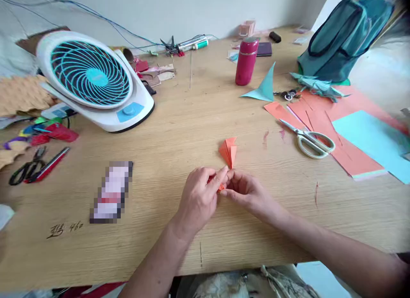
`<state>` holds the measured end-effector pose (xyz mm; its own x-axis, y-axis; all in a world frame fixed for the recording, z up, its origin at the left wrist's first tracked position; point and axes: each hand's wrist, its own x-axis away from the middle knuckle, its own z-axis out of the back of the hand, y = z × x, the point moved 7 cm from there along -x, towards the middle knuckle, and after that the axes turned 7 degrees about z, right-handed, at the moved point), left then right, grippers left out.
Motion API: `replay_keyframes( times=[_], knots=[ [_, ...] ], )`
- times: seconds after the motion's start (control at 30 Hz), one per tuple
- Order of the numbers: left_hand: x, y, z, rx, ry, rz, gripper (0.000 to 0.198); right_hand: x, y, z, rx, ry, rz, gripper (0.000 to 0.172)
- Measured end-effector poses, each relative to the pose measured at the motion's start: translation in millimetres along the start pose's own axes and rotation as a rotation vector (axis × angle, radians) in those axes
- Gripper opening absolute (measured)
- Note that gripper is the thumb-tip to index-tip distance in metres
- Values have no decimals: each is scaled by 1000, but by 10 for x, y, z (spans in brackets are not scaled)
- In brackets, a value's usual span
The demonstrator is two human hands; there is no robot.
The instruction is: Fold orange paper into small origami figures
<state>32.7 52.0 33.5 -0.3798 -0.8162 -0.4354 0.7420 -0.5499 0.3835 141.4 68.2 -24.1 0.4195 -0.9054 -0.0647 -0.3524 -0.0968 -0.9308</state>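
Note:
A small folded piece of orange paper [228, 151] is pinched between my two hands over the middle of the desk. Its pleated, fan-like end points away from me, while the narrow part is mostly covered by fingers. My left hand [202, 190] closes on the paper from the left, thumb and forefinger together. From the right, my right hand [246, 187] grips the same paper with thumb and fingertips, and the two hands touch. To their right lie scissors with pale handles [312, 143], their blades resting on orange paper sheets [346, 148].
A white and blue fan [96, 78] stands at the back left, with a phone [112, 192] nearer me. Pliers [28, 167] and a red cutter [48, 165] lie far left. Behind are a magenta bottle [246, 62], a folded teal paper [263, 87] and a teal backpack [339, 41].

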Motion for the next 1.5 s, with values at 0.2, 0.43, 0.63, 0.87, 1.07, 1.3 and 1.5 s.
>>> replay_keyframes(
  times=[0.2,0.43,0.63,0.87,1.07,1.3,1.5],
  knots=[
    [0,40,-79,123,-112,54,67,10,-47,49,13,53,-7,31],
    [-24,-76,-20,557,-271,218,66,7,-146,149,24,58,-123,27],
    [2,-248,-199,803,-406,517,31,-15,-202,243,42,107,-73,27],
    [-59,-331,-246,902,-542,582,28,-35,-247,303,109,41,-47,20],
    [-135,-274,-285,886,-657,589,28,13,-310,281,239,-55,43,6],
    [-175,-266,-247,835,-661,520,22,2,-387,282,307,-119,60,4],
    [-249,-241,-79,567,-506,318,19,7,-541,282,601,-195,150,15]
  ],
)
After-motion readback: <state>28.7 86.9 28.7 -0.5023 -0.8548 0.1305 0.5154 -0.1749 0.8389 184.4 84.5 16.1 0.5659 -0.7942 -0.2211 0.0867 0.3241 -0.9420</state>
